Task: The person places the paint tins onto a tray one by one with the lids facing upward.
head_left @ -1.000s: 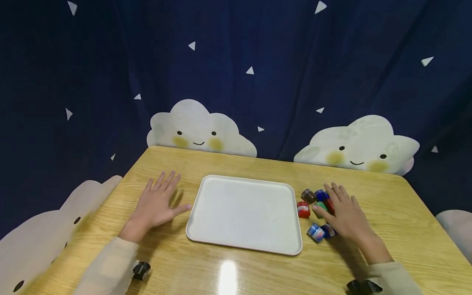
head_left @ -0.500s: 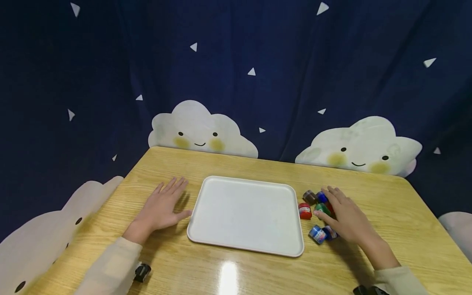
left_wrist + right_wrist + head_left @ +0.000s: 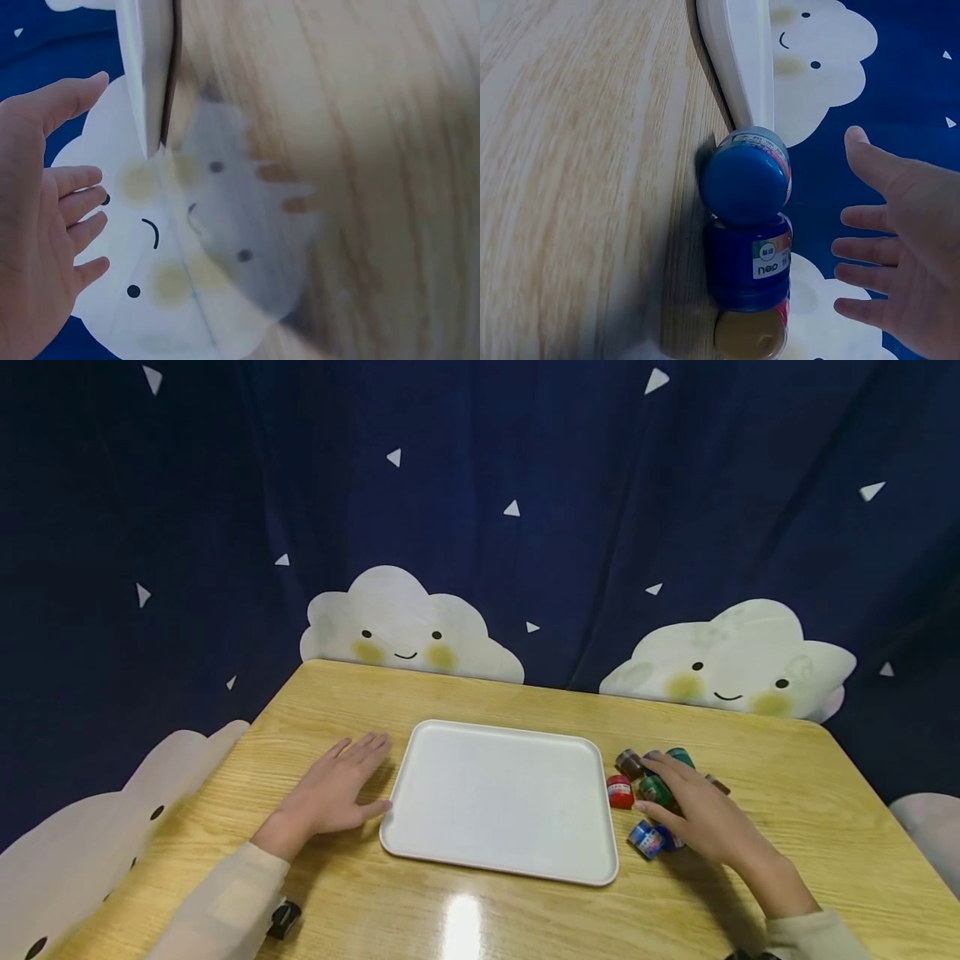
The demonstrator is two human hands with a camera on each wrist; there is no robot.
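Observation:
A white rectangular tray (image 3: 498,802) lies on the wooden table between the hands. My left hand (image 3: 330,797) hovers at its left edge, fingers extended and holding nothing; the left wrist view shows the hand (image 3: 37,217) beside the tray's rim (image 3: 150,67). Over a cluster of small paint jars right of the tray, my right hand (image 3: 705,818) is held with straight fingers and partly hides them. Visible are a red jar (image 3: 619,792), a green one (image 3: 655,791), a dark brown one (image 3: 629,764), a teal one (image 3: 680,757) and a blue one (image 3: 646,839). In the right wrist view, a dark blue jar (image 3: 731,262) lies apart from the hand (image 3: 907,247).
The wooden table (image 3: 352,893) reaches back to a navy curtain (image 3: 465,485) with white triangles and smiling clouds (image 3: 405,618). A jar with an ochre-brown end (image 3: 750,335) lies below the dark blue jar in the right wrist view.
The left hand has shifted slightly right and nearer. My right hand has drifted left and nearer, with the teal jar now visible beyond its fingers. The tray stays in place.

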